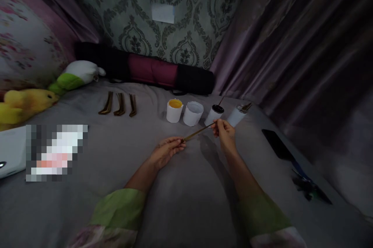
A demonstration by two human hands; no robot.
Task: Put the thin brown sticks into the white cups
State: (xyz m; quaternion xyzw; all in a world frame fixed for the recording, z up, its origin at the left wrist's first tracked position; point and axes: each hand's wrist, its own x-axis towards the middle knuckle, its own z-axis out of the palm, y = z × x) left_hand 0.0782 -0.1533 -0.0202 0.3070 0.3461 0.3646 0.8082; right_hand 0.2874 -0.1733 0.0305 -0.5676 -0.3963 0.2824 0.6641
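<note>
A thin, stiff-looking brown strip (pixel 198 131) runs between my two hands, above the grey sheet. My left hand (pixel 166 151) pinches its lower left end, and my right hand (pixel 226 134) pinches its upper right end. Just behind my right hand stands a white pot with dark contents (pixel 214 116), a thin stick rising from it. Beside it is a pale cup (pixel 236 117) with brown strips (pixel 247 106) poking out. To the left stand a white pot (pixel 193 114) with pale contents and another pot with yellow contents (pixel 174 112).
Three bent brown bundles (pixel 119 105) lie at the back left. Further left are plush toys (pixel 29 102) and a pale device (pixel 13 151). A black phone-like slab (pixel 276 144) and dark items (pixel 310 186) lie right. A black and maroon roll (pixel 153 70) lines the wall.
</note>
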